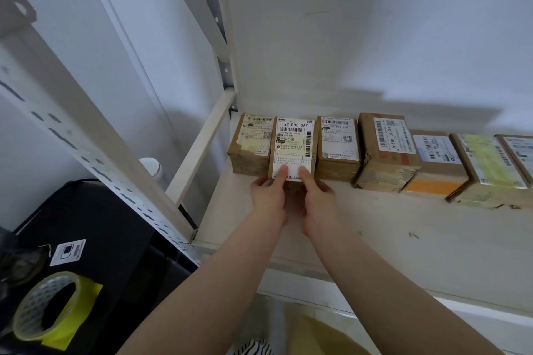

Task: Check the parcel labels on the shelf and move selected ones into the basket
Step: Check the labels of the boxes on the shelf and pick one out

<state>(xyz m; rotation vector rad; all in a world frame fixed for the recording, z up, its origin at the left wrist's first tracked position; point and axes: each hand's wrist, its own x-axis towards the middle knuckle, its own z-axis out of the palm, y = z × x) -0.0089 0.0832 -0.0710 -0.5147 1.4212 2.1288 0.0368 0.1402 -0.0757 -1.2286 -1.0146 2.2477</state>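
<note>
7 parcels stand in a row along the back edge of the shelf [375, 228], and the last one at the right is cut off by the frame, so we cannot read its label. Most labels are too small or blurred for us to make out. We see no basket. The second parcel [292, 147] from the shelf's left end shows "133 R06 0A7". Our left hand [266, 196] and right hand [315, 199] grip its lower end, thumbs pressed on the label, the other fingers curled beneath and hidden. A yellow tape roll [47, 307] lies lower left, off the shelf.
</note>
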